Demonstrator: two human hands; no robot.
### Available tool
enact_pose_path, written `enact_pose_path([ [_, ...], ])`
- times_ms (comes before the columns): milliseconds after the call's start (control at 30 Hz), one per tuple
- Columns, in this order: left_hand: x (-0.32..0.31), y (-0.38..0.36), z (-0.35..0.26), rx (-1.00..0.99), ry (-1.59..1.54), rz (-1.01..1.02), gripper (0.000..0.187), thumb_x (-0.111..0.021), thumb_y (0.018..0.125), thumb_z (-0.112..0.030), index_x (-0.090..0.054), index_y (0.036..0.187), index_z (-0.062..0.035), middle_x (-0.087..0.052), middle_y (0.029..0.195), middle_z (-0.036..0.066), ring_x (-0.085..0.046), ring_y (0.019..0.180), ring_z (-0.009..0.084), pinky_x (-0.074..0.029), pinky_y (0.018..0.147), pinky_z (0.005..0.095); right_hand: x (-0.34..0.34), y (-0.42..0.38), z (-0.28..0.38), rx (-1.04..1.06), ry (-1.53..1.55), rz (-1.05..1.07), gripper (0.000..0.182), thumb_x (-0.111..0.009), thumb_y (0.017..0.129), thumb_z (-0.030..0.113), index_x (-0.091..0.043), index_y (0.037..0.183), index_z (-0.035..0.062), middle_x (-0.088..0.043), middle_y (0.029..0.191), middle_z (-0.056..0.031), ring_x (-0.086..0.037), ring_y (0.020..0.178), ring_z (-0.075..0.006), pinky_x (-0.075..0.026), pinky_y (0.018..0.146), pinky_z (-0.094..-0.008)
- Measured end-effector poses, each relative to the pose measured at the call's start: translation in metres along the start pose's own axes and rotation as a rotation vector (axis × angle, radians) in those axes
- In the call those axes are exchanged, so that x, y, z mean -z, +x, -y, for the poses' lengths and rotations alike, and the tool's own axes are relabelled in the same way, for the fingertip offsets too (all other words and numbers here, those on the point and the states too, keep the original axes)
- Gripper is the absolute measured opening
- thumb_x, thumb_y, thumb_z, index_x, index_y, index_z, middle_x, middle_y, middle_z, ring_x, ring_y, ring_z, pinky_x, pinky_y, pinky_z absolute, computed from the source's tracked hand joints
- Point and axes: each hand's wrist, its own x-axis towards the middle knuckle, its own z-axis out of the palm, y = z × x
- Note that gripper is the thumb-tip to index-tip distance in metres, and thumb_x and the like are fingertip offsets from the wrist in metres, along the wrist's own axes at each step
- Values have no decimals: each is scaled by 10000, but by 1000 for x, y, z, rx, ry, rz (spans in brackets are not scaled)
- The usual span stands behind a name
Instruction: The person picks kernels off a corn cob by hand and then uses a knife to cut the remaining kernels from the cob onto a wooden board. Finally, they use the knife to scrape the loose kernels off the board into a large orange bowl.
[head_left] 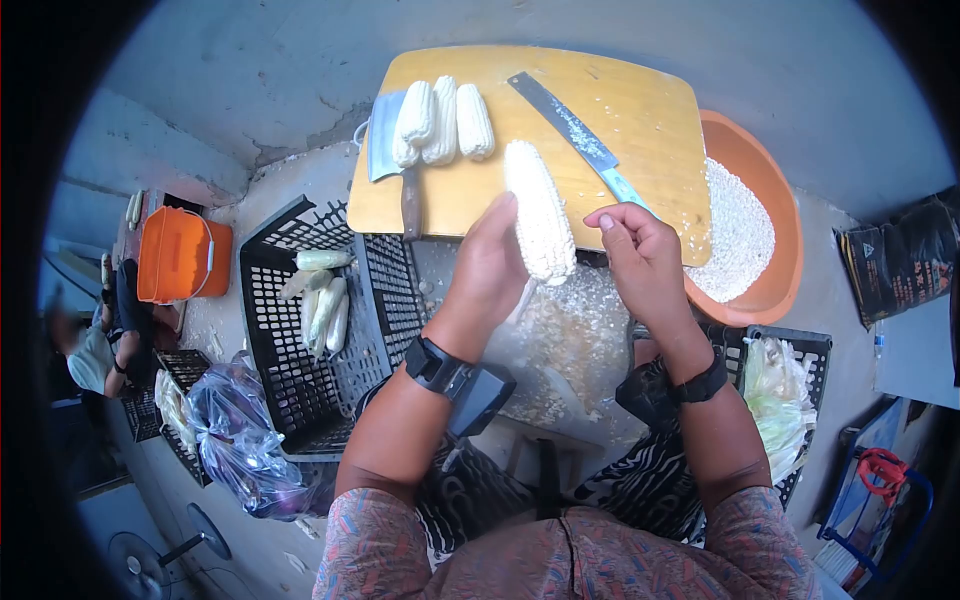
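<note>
My left hand [490,255] is closed around a peeled white corn cob [540,215], held upright in front of the cutting board, with its stem end down. To the right of the cob is my right hand [637,245], thumb and index finger pinched together; whatever may be between them is too small to make out. Just beyond it, a long knife [570,125] with a light blue handle lies on the yellow cutting board [620,100], bits of corn on its blade. A cleaver [385,140] with a wooden handle lies at the board's left, partly under several peeled cobs [440,120].
An orange basin [775,270] of loose white kernels stands right of the board. A black crate [265,350] at left contains several cobs; another crate [800,345] at right contains husks. An orange bucket [185,250], a plastic bag [245,430] and another person [95,355] are farther left.
</note>
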Motion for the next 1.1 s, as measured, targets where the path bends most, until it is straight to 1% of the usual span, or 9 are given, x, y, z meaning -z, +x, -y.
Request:
enact_pose_path([
  [33,1,0,-2,1,-18,30,387,-369,953,-279,-450,1219,-11,-571,1111,110,-567,985,213,-455,863,343,1,0,0,0,6,-5,183,-497,885,45,-579,1037,-16,-541,816,5,-492,717,-39,-409,659,-169],
  [133,6,1,-3,2,-9,31,398,-332,951,-277,-462,1200,5,-579,1095,134,-584,938,229,-474,827,348,1,-3,-1,-112,-4,35,154,-512,867,33,-597,990,-5,-514,794,19,-458,699,-20,-367,608,-157],
  [233,14,5,-3,0,-14,23,403,-316,944,-267,-465,1187,17,-584,1080,155,-595,891,241,-489,792,351,-7,-7,-5,66,6,-33,152,-566,811,17,-607,958,16,-547,815,-3,-493,721,-47,-383,630,-181],
  [300,14,5,-1,2,-23,8,403,-315,942,-266,-469,1181,20,-585,1077,159,-597,881,241,-493,780,349,-10,-9,-5,261,-223,-74,215,-616,750,14,-606,964,35,-579,855,-29,-532,754,-89,-407,668,-223],
  [400,10,5,0,-1,-3,-25,393,-325,939,-259,-468,1180,17,-582,1077,153,-594,888,234,-491,784,344,-11,-11,-1,200,-188,-11,245,-638,720,23,-606,962,43,-598,879,-43,-559,771,-127,-417,697,-254],
  [667,6,7,6,-81,67,-6,354,-390,929,-221,-437,1219,-23,-557,1090,100,-553,993,200,-444,879,335,-11,-7,-5,196,-153,-43,101,-623,757,35,-600,851,4,-601,799,-46,-559,704,-105,-430,667,-239],
  [933,17,5,-2,83,-155,46,449,-328,943,-405,-473,1163,-41,-584,1049,185,-606,815,302,-496,757,427,-16,-6,-7,142,-51,-52,63,-587,817,50,-573,821,-11,-580,721,-14,-524,657,-56,-430,602,-211],
  [1033,23,2,4,130,-365,215,485,-325,934,-455,-489,1155,-56,-598,1010,191,-607,814,317,-486,767,441,-12,-13,-9,107,-30,-16,62,-575,828,50,-563,835,-11,-571,707,-10,-514,645,-51,-423,591,-207],
  [1100,24,-2,-3,132,-334,184,505,-318,932,-469,-490,1160,-53,-605,978,193,-603,809,322,-479,775,447,-18,-13,-9,130,-8,-6,67,-565,838,54,-555,836,-12,-569,699,-9,-509,635,-49,-417,582,-202],
])
